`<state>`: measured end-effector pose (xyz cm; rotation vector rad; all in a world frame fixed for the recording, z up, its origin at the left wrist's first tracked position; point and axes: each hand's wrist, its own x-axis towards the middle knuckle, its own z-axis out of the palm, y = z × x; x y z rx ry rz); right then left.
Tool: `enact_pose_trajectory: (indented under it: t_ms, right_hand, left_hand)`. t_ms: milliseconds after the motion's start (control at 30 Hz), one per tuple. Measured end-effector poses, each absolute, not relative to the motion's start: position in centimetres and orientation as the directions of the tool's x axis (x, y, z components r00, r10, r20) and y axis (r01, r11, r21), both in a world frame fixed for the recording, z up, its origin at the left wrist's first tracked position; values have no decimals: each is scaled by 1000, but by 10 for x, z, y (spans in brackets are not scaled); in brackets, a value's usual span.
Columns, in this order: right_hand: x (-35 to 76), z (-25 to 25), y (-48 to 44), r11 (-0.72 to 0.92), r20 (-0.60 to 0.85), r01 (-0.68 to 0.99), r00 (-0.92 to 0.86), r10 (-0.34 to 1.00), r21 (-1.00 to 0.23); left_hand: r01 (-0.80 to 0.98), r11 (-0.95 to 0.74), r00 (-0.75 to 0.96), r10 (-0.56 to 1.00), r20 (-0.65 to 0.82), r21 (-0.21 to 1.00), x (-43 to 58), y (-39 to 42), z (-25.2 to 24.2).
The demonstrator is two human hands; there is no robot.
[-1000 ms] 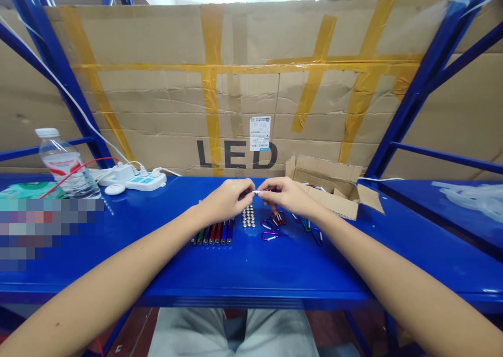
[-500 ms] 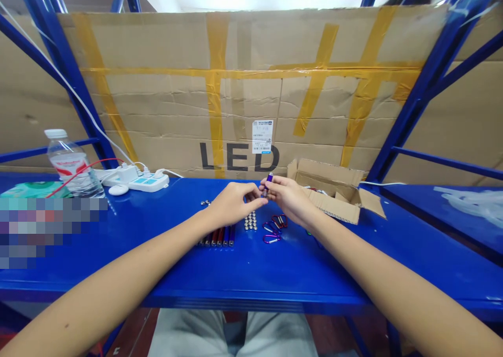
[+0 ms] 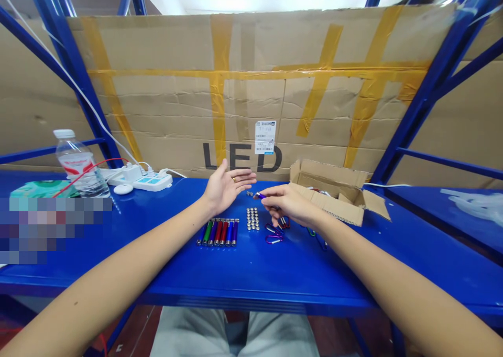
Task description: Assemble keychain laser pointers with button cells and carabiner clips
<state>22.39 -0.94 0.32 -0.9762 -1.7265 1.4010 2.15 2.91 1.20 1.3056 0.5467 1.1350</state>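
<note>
My left hand (image 3: pixel 227 189) is open, its palm turned toward the right and its fingers stretched out. In my right hand (image 3: pixel 288 202) is a small purple metal flashlight tube (image 3: pixel 260 195), held between thumb and fingers, its end pointing left. Small silver pieces (image 3: pixel 250 193) show between that end and my left fingertips; whether they touch either is unclear. Below my left hand lies a row of several green, red, blue and purple tubes (image 3: pixel 218 233). Silver button cells (image 3: pixel 252 219) stand in rows beside them. Coloured carabiner clips (image 3: pixel 274 238) lie under my right hand, partly hidden.
An open cardboard box (image 3: pixel 338 205) with small items stands at the back right. A white power strip (image 3: pixel 151 181), a water bottle (image 3: pixel 80 163) and a green packet (image 3: pixel 41 188) are at the left. A large cardboard panel (image 3: pixel 176 110) closes off the blue table's (image 3: pixel 275 278) back.
My left hand has moved left, away from my right hand, and opened out flat. My right hand has tipped the purple tube from upright to nearly level. Silver pieces now show at its end.
</note>
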Motion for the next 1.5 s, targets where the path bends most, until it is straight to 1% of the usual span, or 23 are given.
enact_pose_trajectory:
  t_ms: [200, 533, 667, 733, 833, 867, 900, 933, 967, 1000, 1033, 1067, 1133, 1200, 1233, 1267, 1300, 1367, 1433, 1500]
  right_hand:
    - [227, 4, -7, 165, 56, 197, -465, 883, -966]
    - [227, 5, -8, 210, 61, 265, -480, 875, -941]
    - [228, 7, -9, 179, 19, 333, -431, 902, -926]
    - [227, 9, -11, 179, 21, 341, -419, 908, -923]
    - [225, 12, -13, 192, 42, 322, -419, 907, -927]
    - [225, 12, -12, 188, 49, 303, -412, 910, -934]
    - [225, 12, -11, 183, 61, 279, -396, 916, -943]
    - [225, 11, -8, 178, 74, 253, -372, 925, -951]
    - [226, 10, -6, 175, 91, 227, -339, 936, -958]
    - [227, 9, -2, 182, 115, 205, -302, 946, -962]
    - [229, 8, 1, 198, 144, 193, -264, 954, -961]
    - [232, 7, 4, 225, 180, 194, -228, 957, -955]
    - [237, 6, 9, 301, 265, 215, -182, 947, -929]
    - [241, 7, 10, 354, 321, 218, -171, 932, -910]
    - [241, 8, 10, 356, 323, 196, -182, 929, -914]
    - [241, 9, 8, 342, 308, 158, -203, 929, -926]
    - [241, 11, 6, 314, 282, 115, -231, 931, -942]
    - [237, 13, 1, 249, 224, 45, -300, 927, -968]
    - [233, 14, -4, 199, 181, 12, -365, 913, -980]
    - [230, 14, -6, 172, 160, -7, -402, 901, -985]
  left_hand:
    - [-324, -170, 428, 851, 305, 931, 21, 29, 11]
    - [-443, -7, 459, 858, 233, 897, 21, 30, 9]
    - [-453, 2, 438, 872, 220, 892, 20, 30, 11]
    - [-443, -13, 438, 869, 229, 896, 20, 30, 11]
    - [-370, -94, 422, 869, 258, 924, 21, 32, 10]
    - [-304, -156, 393, 878, 273, 940, 21, 32, 10]
    - [-202, -246, 351, 886, 304, 948, 22, 31, 9]
    - [-59, -355, 309, 882, 355, 933, 22, 29, 9]
    - [108, -469, 295, 857, 422, 877, 22, 26, 9]
    - [268, -573, 331, 810, 485, 774, 23, 21, 10]
    - [391, -666, 413, 744, 525, 635, 24, 15, 10]
    - [453, -745, 536, 666, 518, 489, 26, 8, 11]
    - [437, -860, 756, 510, 411, 264, 32, -8, 13]
    - [428, -896, 828, 440, 348, 117, 39, -21, 14]
    - [452, -888, 819, 450, 356, 81, 43, -26, 14]
    - [492, -867, 786, 480, 389, 76, 45, -28, 13]
    - [540, -835, 730, 526, 436, 102, 47, -28, 13]
    - [617, -758, 583, 621, 524, 212, 48, -25, 10]
    - [629, -709, 479, 676, 560, 318, 47, -19, 8]
    - [582, -717, 469, 681, 562, 384, 44, -14, 7]
